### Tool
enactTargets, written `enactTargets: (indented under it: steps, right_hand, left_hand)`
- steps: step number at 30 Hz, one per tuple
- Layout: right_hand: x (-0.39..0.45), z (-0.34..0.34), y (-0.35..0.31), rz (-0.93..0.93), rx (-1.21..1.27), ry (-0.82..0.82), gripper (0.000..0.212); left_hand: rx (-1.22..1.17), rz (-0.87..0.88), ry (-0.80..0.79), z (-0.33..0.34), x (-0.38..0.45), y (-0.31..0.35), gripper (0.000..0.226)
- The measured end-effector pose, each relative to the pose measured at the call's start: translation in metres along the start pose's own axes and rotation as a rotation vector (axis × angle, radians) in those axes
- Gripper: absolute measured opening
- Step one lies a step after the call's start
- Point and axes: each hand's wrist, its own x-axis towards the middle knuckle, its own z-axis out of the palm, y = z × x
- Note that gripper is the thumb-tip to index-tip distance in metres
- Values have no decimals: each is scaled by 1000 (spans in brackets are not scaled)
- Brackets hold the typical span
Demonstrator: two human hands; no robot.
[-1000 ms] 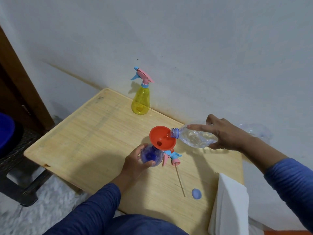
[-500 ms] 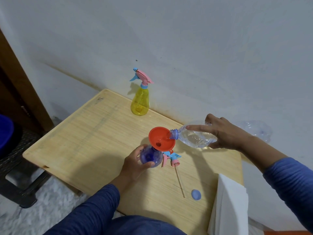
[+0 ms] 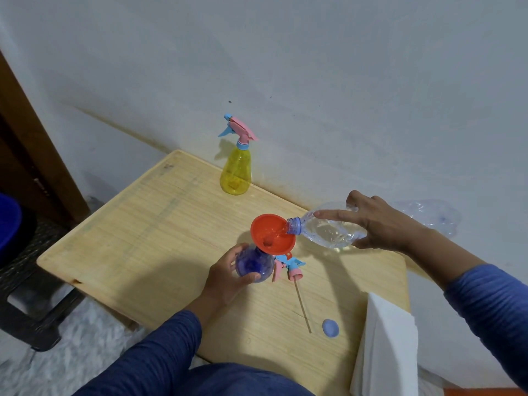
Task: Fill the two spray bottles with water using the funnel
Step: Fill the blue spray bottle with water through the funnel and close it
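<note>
A blue spray bottle (image 3: 254, 262) stands on the wooden table (image 3: 137, 238) with a red funnel (image 3: 273, 234) in its neck. My left hand (image 3: 225, 278) grips the blue bottle's body. My right hand (image 3: 380, 224) holds a clear water bottle (image 3: 328, 231) tipped on its side, its mouth over the funnel's rim, and water runs into the funnel. The blue bottle's pink and blue spray head (image 3: 288, 267) with its long tube lies on the table beside it. A yellow spray bottle (image 3: 235, 172) with its spray head on stands at the back by the wall.
A small blue cap (image 3: 330, 327) lies near the table's front right. A white folded cloth or paper stack (image 3: 383, 347) stands at the right edge. A crumpled clear plastic bottle (image 3: 428, 215) lies against the wall at the right. A dark chair (image 3: 25, 281) is to the left.
The water bottle's mouth has moved a little further over the funnel's rim. My left hand and the blue bottle have kept still.
</note>
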Motion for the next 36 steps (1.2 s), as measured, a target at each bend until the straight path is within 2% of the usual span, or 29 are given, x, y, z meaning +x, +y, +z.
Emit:
enactTargets:
  steps: [5, 12, 16, 20, 25, 28, 32, 36]
  right_hand:
    - [-1, 1, 1, -8, 4, 6, 111]
    - [-2, 5, 0, 14, 28, 23, 108]
    - [-6, 8, -6, 47, 116, 72, 103]
    - [-12, 20, -9, 125, 319, 139, 103]
    - [-18, 31, -13, 251, 634, 403, 104]
    - [-26, 40, -14, 359, 718, 552, 108]
    - [-38, 48, -21, 546, 825, 693, 108]
    - [-52, 54, -39, 738, 948, 847, 110]
  left_hand:
    - [0, -2, -7, 1, 0, -1, 85]
    - [20, 5, -12, 0, 0, -1, 78]
    - [5, 2, -17, 0, 0, 0, 78]
    - [6, -14, -12, -1, 0, 0, 76]
    - [52, -22, -19, -1, 0, 2, 78]
    - [83, -29, -33, -2, 1, 5, 79]
    - [156, -1, -28, -1, 2, 6, 65]
    - [185, 16, -14, -1, 0, 8, 69]
